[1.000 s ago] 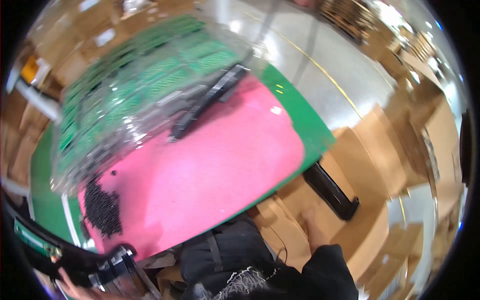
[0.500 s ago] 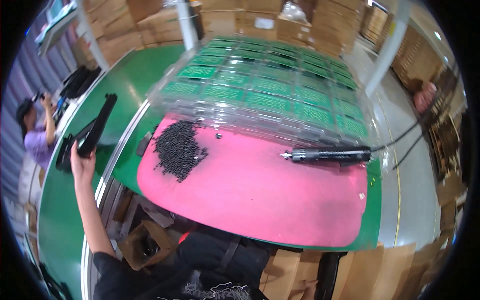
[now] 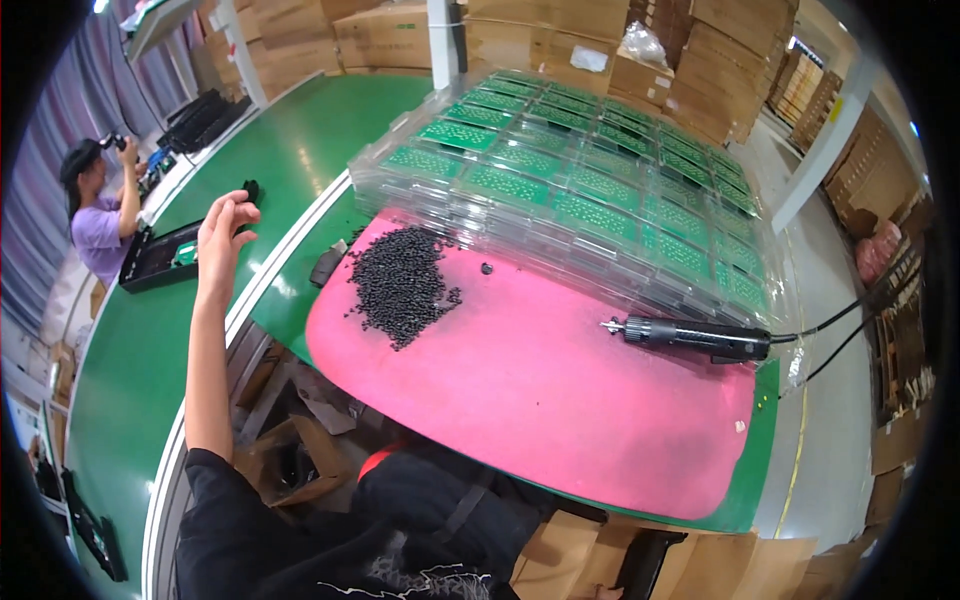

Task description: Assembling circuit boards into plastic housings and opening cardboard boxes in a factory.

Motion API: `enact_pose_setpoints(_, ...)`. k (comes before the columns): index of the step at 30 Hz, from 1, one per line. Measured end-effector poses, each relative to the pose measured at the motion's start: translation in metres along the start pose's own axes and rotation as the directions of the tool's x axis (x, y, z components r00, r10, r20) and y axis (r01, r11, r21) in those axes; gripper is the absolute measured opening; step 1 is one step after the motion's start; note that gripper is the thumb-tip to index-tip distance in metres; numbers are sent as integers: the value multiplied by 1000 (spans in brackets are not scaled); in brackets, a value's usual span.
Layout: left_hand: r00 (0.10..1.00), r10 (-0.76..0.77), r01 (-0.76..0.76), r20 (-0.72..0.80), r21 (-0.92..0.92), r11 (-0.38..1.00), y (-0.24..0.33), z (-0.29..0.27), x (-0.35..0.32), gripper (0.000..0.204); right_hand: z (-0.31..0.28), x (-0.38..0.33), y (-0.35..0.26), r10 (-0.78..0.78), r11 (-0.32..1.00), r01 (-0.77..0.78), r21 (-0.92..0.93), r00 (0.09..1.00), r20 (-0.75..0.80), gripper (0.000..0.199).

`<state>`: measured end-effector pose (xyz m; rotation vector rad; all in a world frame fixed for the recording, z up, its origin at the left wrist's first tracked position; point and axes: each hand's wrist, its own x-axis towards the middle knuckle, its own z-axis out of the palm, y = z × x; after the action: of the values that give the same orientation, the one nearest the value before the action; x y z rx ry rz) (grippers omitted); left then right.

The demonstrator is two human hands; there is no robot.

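Left hand (image 3: 222, 232): raised over the green belt (image 3: 130, 340), fingers (image 3: 243, 211) loosely spread and curled, holding nothing.
Right hand: out of view.
Nearest item: black tray (image 3: 160, 258) on the belt, just beyond the hand.
Tabletop: pink mat (image 3: 540, 390).
Pellets (image 3: 397, 280): black heap on the mat's left part.
Screwdriver (image 3: 692, 338): lying on the mat's right edge, cabled.
Trays (image 3: 590, 190): clear stacks of green boards behind the mat.
Background: another person (image 3: 100, 215) at the belt's far left.

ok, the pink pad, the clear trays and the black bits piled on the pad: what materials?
Pink mat: looks like soft rubber or foam sheet, matte, even colour with no glare. Clear trays: thin moulded plastic, glossy, with highlights on the ridges and green boards showing through. Black pile: small dark pieces, probably rubber or plastic; too small to tell.
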<state>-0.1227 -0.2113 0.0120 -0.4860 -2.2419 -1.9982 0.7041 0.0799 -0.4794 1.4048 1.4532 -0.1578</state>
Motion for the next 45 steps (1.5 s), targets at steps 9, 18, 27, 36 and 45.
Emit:
enact_pose_setpoints(9,811,456,-485,367,-14,874,14,89,-38,89,52,45,11,182,482,256,838,906,-382,35)
enact_pose_setpoints(18,601,644,-688,472,-104,718,29,140,-50,52,63,-26,-91,397,599,-139,789,907,-142,59)
enact_pose_setpoints(27,310,521,-596,795,-265,758,63,196,-55,12,23,-118,46,623,516,407,754,425,-656,30)
enact_pose_setpoints(36,152,539,-764,828,-247,595,37,208,-42,23,-148,-286,211,686,-315,773,550,587,-431,25)
enact_pose_setpoints(45,177,608,-673,774,-356,649,31,197,-48,16,-353,-451,52,409,-485,716,502,693,-593,29)
